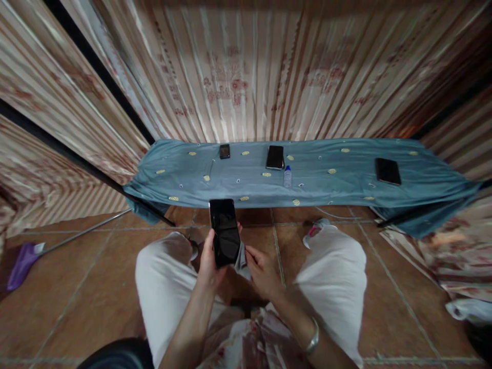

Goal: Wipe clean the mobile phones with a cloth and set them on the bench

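The left hand (209,262) is partly closed around a black phone (225,233), thumb along its left edge and fingertips showing past its right edge. The right hand (264,274), its thumb and fingers drawn together, pinches a grey cloth (242,264) beside the phone's lower right side. The blur there probably hides whether cloth and phone touch.

The glossy phone could slide if the left grip loosened, or if a tug on the cloth pushed it sideways; only 1 hand supports it, and the tiled floor (277,252) lies below, between the knees. A cloth fold caught under the left fingers could weaken that grip.

Ahead of the hands, the near edge of the table (326,195) could knock the phone's top if both moved forward low. Beyond that edge lie 3 dark flat items, 1 ahead-left (225,151), 1 ahead-right (275,157) and 1 far right (388,170), plus a blue-capped bottle (287,178), which a wide forward sweep could tip. The knees limit low sideways movement; lifting gives more room.
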The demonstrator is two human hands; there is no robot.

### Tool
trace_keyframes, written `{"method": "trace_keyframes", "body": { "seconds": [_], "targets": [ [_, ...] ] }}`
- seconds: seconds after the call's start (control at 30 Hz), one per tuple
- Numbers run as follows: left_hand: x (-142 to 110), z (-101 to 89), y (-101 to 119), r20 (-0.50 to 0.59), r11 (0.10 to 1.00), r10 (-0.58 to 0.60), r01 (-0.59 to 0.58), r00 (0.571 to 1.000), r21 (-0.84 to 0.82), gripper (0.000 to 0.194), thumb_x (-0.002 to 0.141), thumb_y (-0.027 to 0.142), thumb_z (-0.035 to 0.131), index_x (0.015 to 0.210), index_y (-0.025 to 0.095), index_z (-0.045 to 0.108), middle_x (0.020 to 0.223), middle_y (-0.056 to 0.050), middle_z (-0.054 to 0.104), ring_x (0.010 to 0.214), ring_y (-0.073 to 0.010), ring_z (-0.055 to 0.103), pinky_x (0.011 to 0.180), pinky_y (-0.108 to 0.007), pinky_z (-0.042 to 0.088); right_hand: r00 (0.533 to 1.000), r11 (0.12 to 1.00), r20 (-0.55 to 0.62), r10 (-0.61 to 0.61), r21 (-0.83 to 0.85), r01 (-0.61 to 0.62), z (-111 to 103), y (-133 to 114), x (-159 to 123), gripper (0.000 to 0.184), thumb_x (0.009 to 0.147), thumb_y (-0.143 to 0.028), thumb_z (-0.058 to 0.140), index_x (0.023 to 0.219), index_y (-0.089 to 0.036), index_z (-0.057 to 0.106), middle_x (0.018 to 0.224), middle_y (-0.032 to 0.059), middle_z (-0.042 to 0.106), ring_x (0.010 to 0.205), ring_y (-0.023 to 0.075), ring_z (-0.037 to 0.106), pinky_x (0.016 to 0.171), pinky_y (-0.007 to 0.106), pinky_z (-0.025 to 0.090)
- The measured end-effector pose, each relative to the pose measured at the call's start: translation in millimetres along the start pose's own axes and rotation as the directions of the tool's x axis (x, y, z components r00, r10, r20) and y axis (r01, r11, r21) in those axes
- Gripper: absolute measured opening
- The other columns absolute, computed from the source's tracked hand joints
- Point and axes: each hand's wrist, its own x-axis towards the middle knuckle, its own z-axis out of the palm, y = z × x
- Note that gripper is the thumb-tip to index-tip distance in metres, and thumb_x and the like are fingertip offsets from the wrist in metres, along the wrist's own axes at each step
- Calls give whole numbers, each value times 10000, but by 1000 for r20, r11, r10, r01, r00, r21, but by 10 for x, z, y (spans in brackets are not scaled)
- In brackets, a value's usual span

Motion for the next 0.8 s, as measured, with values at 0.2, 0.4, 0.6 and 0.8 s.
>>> {"method": "trace_keyframes", "body": {
  "seconds": [0.2,0.4,0.6,0.8],
  "targets": [
    [-15,-1,5,3,998,20,-20,1000,-60,498,932,406,434,1310,101,541,1116,-151,708,1057,-264,666,927,-390,518,996,997,83,31,-78,-25,-136,75,-205,370,937,-381,408,852,-153,686,693,2,635,625,116,561,578,200,434],
    [16,4,-40,-19,994,41,-43,999,-102,533,944,464,362,1300,115,550,1045,-166,725,968,-283,696,860,-443,541,939,873,-156,-305,-440,211,-299,151,-248,344,960,-263,412,1227,-230,626,1168,71,671,1066,192,623,918,326,502],
    [0,48,-109,1,994,-54,54,999,-97,440,940,370,406,1111,51,656,891,-143,744,800,-207,711,789,-312,545,819,556,78,-569,-698,453,-68,186,-246,460,952,-142,432,1406,-215,453,1377,115,537,1263,244,493,1031,442,456],
    [-61,120,-115,-63,993,-68,62,996,-97,407,948,330,396,838,95,711,703,-78,721,572,-144,654,715,-279,551,752,475,157,-640,-689,548,77,146,-241,517,948,-99,403,1460,-152,355,1304,152,590,1221,252,532,1005,449,489]
  ]
}}
